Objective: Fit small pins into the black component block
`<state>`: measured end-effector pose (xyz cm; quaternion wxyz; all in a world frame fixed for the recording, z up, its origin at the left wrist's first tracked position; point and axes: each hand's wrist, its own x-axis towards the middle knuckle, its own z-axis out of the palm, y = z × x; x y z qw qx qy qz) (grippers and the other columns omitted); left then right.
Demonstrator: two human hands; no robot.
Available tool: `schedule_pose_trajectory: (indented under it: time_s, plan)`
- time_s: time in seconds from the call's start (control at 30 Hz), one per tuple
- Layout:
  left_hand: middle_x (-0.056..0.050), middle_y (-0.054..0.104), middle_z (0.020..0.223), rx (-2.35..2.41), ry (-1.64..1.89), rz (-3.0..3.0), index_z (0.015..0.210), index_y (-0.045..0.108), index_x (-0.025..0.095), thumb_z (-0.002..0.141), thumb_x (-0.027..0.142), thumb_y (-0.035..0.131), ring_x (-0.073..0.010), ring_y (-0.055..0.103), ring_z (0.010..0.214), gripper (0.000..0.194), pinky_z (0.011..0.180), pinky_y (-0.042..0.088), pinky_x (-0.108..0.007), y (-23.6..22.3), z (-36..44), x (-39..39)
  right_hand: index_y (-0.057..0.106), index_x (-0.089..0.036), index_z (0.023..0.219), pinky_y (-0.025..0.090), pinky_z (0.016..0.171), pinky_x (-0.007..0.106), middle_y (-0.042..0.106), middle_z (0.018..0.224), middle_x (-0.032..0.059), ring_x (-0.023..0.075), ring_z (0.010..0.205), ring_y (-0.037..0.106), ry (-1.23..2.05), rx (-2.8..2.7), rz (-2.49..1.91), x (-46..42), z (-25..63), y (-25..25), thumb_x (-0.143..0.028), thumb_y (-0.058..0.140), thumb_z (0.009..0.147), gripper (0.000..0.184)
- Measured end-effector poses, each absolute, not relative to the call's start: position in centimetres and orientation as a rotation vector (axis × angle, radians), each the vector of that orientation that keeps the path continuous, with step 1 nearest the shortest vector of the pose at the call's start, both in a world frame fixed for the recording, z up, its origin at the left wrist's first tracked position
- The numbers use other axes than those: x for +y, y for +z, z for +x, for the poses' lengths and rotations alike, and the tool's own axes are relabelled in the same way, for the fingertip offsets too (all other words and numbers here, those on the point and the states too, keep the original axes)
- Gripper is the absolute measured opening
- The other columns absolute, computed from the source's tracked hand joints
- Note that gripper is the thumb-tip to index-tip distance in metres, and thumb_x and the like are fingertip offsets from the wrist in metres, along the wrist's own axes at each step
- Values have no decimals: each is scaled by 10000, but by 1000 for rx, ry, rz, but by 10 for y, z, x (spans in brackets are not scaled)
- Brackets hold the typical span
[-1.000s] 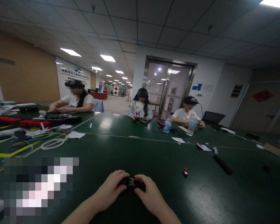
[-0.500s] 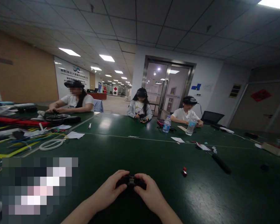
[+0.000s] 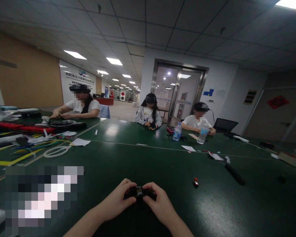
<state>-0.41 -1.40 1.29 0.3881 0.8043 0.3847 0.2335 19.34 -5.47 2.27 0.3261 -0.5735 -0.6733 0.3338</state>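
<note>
A small black object (image 3: 139, 193) with a lighter yellowish detail at its middle is held level over the near part of the green table (image 3: 108, 171). Its kind is too dark to make out. My left hand (image 3: 120, 198) pinches its left end between thumb and fingers. On the opposite end, my right hand (image 3: 158, 200) grips it the same way. Fingers cover both ends of the object. To the right of my hands lies a small red and white item (image 3: 195, 182), touched by neither hand.
A black-handled tool (image 3: 234, 174) lies at right. Two plastic bottles (image 3: 177, 132) stand farther back. Cables and a coiled white tube (image 3: 56, 152) clutter the left, near a paper sheet (image 3: 80, 142) and a wrench (image 3: 96, 132). Several people sit across the table. A pixelated patch hides the lower left.
Both hands keep their grip on the black object, which seems slightly turned, with its lighter detail showing less. The whole view has shifted a little.
</note>
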Motion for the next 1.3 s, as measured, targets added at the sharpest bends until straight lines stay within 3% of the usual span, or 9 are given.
schedule_pose_trajectory:
  time_s: [0.13, 0.37, 0.67, 0.83, 1.3]
  plan:
    - [-15, 470, 1051, 984, 599, 2050, 1051, 526, 220, 792, 286, 526, -155, 503, 892, 268, 794, 410, -274, 16, -4, -16, 590, -262, 904, 379, 854, 337, 592, 1011, -26, 187, 969, 536, 861, -1780, -1487, -54, 194, 20, -228, 529, 748, 171]
    - [-12, 554, 1033, 945, 594, 1960, 1095, 466, 218, 805, 272, 514, -170, 527, 938, 298, 822, 405, -287, 12, -5, -15, 602, -257, 855, 382, 865, 323, 574, 1079, -30, 192, 1023, 520, 853, -1757, -1426, -50, 194, 11, -206, 540, 729, 150]
    - [-28, 549, 1084, 964, 586, 1973, 1126, 444, 215, 805, 243, 510, -172, 516, 988, 329, 876, 390, -294, 12, -2, -17, 560, -261, 1064, 376, 897, 337, 588, 1075, 8, 197, 1030, 517, 911, -1764, -1345, -55, 191, 21, -234, 584, 700, 366]
    - [-27, 529, 1065, 975, 617, 2135, 1088, 499, 234, 795, 265, 517, -175, 492, 975, 295, 854, 390, -286, 13, -2, -18, 596, -267, 1006, 398, 868, 316, 594, 1035, -1, 188, 990, 536, 898, -1794, -1324, -54, 191, 16, -229, 583, 706, 303]
    - [-43, 497, 1176, 1178, 528, 2254, 1195, 486, 247, 757, 342, 564, -224, 422, 1101, 455, 947, 322, -348, 5, -1, -13, 627, -291, 980, 380, 884, 319, 567, 1069, -6, 184, 1013, 514, 770, -1869, -1475, -54, 188, 13, -221, 548, 723, 278]
